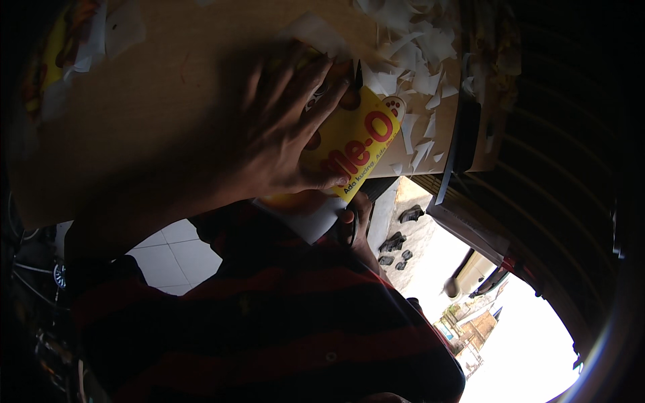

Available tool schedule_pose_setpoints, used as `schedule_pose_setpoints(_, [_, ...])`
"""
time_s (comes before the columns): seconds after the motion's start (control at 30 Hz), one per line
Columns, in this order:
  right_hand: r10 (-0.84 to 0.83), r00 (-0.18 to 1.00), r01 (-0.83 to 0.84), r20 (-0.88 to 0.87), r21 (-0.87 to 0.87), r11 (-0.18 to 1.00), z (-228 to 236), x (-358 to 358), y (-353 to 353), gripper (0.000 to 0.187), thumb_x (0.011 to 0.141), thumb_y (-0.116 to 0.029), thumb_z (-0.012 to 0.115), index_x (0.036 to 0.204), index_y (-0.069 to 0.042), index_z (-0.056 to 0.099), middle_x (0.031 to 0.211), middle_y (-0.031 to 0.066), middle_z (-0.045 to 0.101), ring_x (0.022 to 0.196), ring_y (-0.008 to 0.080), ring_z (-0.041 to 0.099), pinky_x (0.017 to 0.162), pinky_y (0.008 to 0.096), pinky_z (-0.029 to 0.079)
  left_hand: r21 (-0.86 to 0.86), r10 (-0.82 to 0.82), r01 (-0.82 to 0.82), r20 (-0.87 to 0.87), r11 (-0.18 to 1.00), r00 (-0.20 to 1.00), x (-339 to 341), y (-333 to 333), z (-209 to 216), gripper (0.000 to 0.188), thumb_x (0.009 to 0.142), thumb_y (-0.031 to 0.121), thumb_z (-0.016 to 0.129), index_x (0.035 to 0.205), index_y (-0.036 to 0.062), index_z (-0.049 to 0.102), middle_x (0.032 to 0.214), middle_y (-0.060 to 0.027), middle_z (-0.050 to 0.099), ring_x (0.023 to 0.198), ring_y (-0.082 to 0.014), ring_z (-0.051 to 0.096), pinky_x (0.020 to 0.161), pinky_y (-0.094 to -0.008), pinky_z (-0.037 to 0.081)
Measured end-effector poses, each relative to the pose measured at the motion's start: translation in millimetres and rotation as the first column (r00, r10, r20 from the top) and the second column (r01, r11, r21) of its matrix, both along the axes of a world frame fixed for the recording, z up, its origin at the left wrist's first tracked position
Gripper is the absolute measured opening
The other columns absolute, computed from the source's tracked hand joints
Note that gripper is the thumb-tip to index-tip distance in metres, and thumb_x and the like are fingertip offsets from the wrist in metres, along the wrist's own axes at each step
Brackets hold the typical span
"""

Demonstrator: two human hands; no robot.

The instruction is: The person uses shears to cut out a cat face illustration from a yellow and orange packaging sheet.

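Head view: the yellow printed sheet (368, 140) lies toward one o'clock, pressed under the left hand (282, 146), fingers spread. The right hand (361, 213) curls at its six o'clock edge; its grip I cannot tell. Probably light, bendy, slick: best pinched by an edge.
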State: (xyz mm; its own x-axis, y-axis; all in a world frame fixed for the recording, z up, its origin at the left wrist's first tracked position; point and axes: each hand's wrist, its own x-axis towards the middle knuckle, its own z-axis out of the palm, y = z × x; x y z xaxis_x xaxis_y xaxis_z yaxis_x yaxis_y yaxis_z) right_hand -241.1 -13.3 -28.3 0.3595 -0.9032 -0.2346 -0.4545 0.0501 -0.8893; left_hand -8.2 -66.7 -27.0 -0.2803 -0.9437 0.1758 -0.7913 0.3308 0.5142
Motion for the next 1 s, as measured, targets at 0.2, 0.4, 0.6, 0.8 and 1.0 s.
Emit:
schedule_pose_setpoints(0.2, [-0.007, 1.000, 0.008, -0.005, 0.042, 0.999, 3.7, 0.0, 1.0, 0.085, 0.082, -0.076, 0.044, 0.100, 0.005, 0.061, 0.078, 0.0093, 0.063, 0.071, 0.0159, 0.061, 0.060, 0.0304, 0.044, -0.008, -0.005, 0.006, 0.029, 1.000, 1.000, -0.1, 0.0, 1.0, 0.103, 0.074, 0.083, 0.043, 0.148, 0.0119, 0.030, 0.151, -0.0188, 0.021, 0.140, -0.0409, 0.018, 0.102, -0.0639, 0.022])
schedule_pose_setpoints(0.4, [-0.019, 0.996, 0.020, -0.090, 0.018, 1.000, 16.9, 5.3, -7.8, 0.087, 0.083, -0.077, 0.041, 0.099, 0.007, 0.060, 0.075, 0.0086, 0.061, 0.067, 0.0138, 0.058, 0.058, 0.0278, 0.042, -0.024, -0.049, 0.050, 0.044, 0.998, 0.998, 2.7, -1.1, 4.4, 0.099, 0.076, 0.080, 0.045, 0.145, 0.0100, 0.035, 0.150, -0.0212, 0.022, 0.140, -0.0416, 0.019, 0.102, -0.0639, 0.023])
schedule_pose_setpoints(0.6, [0.024, 0.991, -0.025, -0.134, -0.005, 1.000, 29.7, -0.5, -20.4, 0.088, 0.083, -0.078, 0.039, 0.088, 0.007, 0.059, 0.068, 0.0089, 0.056, 0.064, 0.0120, 0.054, 0.053, 0.0281, 0.038, -0.029, -0.050, 0.051, 0.029, 0.998, 0.998, 0.0, 3.1, -0.5, 0.094, 0.077, 0.075, 0.052, 0.143, 0.0096, 0.039, 0.150, -0.0218, 0.023, 0.138, -0.0415, 0.022, 0.101, -0.0633, 0.025])
schedule_pose_setpoints(0.8, [0.083, 0.991, -0.079, -0.106, 0.047, 0.996, 31.4, -16.1, -27.4, 0.077, 0.085, -0.071, 0.047, 0.089, 0.005, 0.061, 0.054, 0.0037, 0.056, 0.041, 0.0100, 0.054, 0.039, 0.0231, 0.038, -0.048, -0.054, 0.054, -0.006, 0.997, 0.998, 3.7, -0.1, 2.6, 0.080, 0.078, 0.066, 0.059, 0.134, 0.0100, 0.051, 0.146, -0.0185, 0.029, 0.135, -0.0387, 0.027, 0.100, -0.0594, 0.028])
schedule_pose_setpoints(1.0, [-0.095, 0.988, 0.059, 0.120, 0.271, 0.961, 39.9, -16.2, -24.0, 0.080, 0.080, -0.075, 0.047, 0.087, 0.003, 0.058, 0.053, 0.0004, 0.053, 0.040, 0.0061, 0.048, 0.038, 0.0197, 0.033, -0.076, -0.126, 0.123, -0.033, 0.989, 0.992, 12.3, -12.7, 15.8, 0.063, 0.079, 0.054, 0.066, 0.124, 0.0107, 0.059, 0.139, -0.0145, 0.038, 0.132, -0.0338, 0.031, 0.100, -0.0526, 0.029])
